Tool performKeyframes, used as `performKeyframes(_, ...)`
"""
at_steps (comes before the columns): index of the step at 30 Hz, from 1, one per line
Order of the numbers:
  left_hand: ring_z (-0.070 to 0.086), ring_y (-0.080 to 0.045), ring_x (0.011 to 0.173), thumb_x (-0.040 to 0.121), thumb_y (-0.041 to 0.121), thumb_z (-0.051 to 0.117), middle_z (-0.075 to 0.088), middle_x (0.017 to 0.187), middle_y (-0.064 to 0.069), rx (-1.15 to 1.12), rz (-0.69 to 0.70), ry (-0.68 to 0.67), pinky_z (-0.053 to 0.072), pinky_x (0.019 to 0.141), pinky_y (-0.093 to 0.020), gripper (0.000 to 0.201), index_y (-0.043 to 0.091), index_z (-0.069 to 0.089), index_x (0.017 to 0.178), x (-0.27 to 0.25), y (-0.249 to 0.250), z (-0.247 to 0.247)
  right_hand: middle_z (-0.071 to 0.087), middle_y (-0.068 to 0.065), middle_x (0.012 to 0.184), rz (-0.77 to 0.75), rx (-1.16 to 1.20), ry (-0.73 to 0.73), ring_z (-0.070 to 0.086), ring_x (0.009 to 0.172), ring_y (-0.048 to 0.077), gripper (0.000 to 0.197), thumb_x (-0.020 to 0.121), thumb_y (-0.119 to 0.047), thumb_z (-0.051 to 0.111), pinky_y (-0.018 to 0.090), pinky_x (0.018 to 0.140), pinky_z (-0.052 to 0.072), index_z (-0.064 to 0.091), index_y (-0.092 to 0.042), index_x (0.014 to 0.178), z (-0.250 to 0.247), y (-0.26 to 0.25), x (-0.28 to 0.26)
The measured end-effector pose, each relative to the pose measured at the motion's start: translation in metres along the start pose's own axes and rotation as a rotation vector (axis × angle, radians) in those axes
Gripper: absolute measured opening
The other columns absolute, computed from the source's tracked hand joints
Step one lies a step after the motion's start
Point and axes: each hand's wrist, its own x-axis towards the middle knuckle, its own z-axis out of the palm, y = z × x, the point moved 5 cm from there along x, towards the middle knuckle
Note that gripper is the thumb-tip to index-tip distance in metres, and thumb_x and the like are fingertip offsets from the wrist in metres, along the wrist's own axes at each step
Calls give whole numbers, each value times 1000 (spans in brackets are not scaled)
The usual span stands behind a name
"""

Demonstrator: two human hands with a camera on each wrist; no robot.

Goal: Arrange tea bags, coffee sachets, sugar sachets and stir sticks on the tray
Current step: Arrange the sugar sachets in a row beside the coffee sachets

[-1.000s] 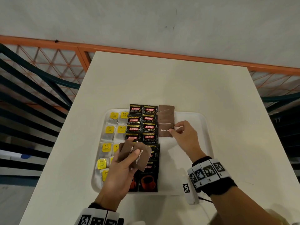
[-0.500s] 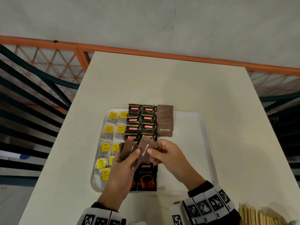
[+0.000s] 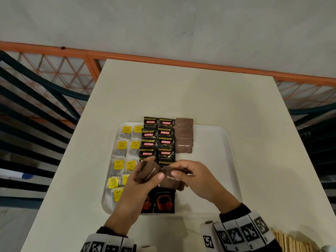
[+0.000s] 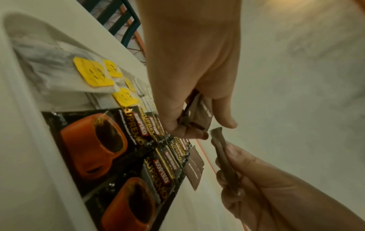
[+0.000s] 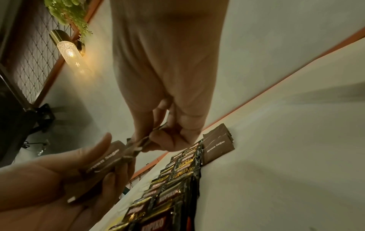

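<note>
Right hand (image 3: 198, 180) now draws one brown sugar sachet (image 3: 172, 180) clear of the fan it was only reaching into half a second ago, its grip pinching the packet between thumb and fingertips. Left hand (image 3: 138, 190) holds the remaining brown sugar sachets (image 3: 148, 172) in a curled grip above the near middle of the white tray (image 3: 218, 160). On the tray, tea bags (image 3: 125, 148) with yellow tags fill the left side, black Kopiko coffee sachets (image 3: 158, 140) run down the centre, and a short row of placed sugar sachets (image 3: 184, 140) lies beside them toward the far edge. Wooden stir sticks (image 3: 291, 241) rest at the table's (image 3: 181, 91) near right corner.
</note>
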Motion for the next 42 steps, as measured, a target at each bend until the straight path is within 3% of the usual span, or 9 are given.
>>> performKeyframes(3, 67, -22, 99, 70, 3, 72, 67, 111, -7, 18, -11, 26, 56, 77, -30, 52, 24, 61, 117, 0, -4, 3, 65, -5, 85, 17, 94, 34, 60, 73, 7, 19, 86, -20, 62, 14, 59, 47, 59, -36, 94, 3, -1, -2)
performKeyframes(6, 68, -19, 92, 75, -2, 66, 69, 107, -8, -52, -17, 79, 57, 70, -25, 44, 18, 63, 114, 0, -6, 2, 67, 0, 87, 123, 270, 48, 62, 70, 9, 20, 82, -18, 67, 17, 59, 49, 58, -24, 99, 5, 7, -6)
performKeyframes(11, 66, -24, 95, 74, 4, 67, 69, 104, -13, -86, -35, 116, 54, 75, -30, 37, 16, 64, 109, -1, -6, 1, 68, 6, 84, 196, 414, 9, 65, 70, 11, 7, 86, -8, 61, 21, 67, 54, 64, -7, 92, 12, 18, -13)
performKeyframes(16, 63, -21, 82, 86, 4, 56, 67, 95, -12, -240, -96, 156, 56, 63, -23, 27, 7, 60, 113, -1, -10, -7, 68, 8, 80, 202, 471, 196, 64, 69, 13, 12, 86, -2, 58, 20, 66, 54, 66, -3, 94, -12, 33, -3)
performKeyframes(21, 65, -20, 80, 91, 2, 44, 71, 85, -9, -279, -78, 146, 58, 69, -22, 25, 5, 61, 109, -5, -8, -16, 62, 3, 71, 266, 315, 422, 55, 62, 12, 11, 87, -4, 58, 14, 55, 48, 64, -14, 85, -48, 54, 13)
performKeyframes(27, 71, -15, 83, 90, -1, 47, 75, 87, -4, -216, -97, 136, 53, 73, -23, 25, 11, 61, 107, -10, -15, -15, 64, -1, 74, 297, 137, 454, 50, 60, 8, 7, 83, -13, 66, 19, 59, 38, 60, -16, 85, -52, 63, 33)
performKeyframes(33, 64, -23, 99, 85, -3, 55, 69, 105, -10, -161, -90, 170, 49, 75, -27, 32, 10, 61, 114, -13, -17, -12, 64, -1, 74, 301, 76, 523, 54, 63, 9, 18, 77, -15, 72, 19, 60, 40, 55, -20, 75, -50, 61, 41)
performKeyframes(38, 65, -21, 98, 82, 0, 61, 70, 106, -8, -76, -75, 182, 48, 74, -26, 34, 9, 62, 114, -14, -19, -10, 57, -5, 71, 300, 28, 568, 55, 71, 12, 19, 76, -15, 73, 16, 60, 40, 56, -13, 85, -50, 61, 43)
performKeyframes(42, 67, -17, 93, 82, 1, 61, 72, 100, -4, -106, -80, 167, 51, 68, -22, 30, 15, 64, 109, -14, -18, -7, 60, 4, 85, 300, -24, 576, 55, 78, 16, 27, 80, -20, 69, 20, 62, 40, 51, -13, 98, -48, 56, 39)
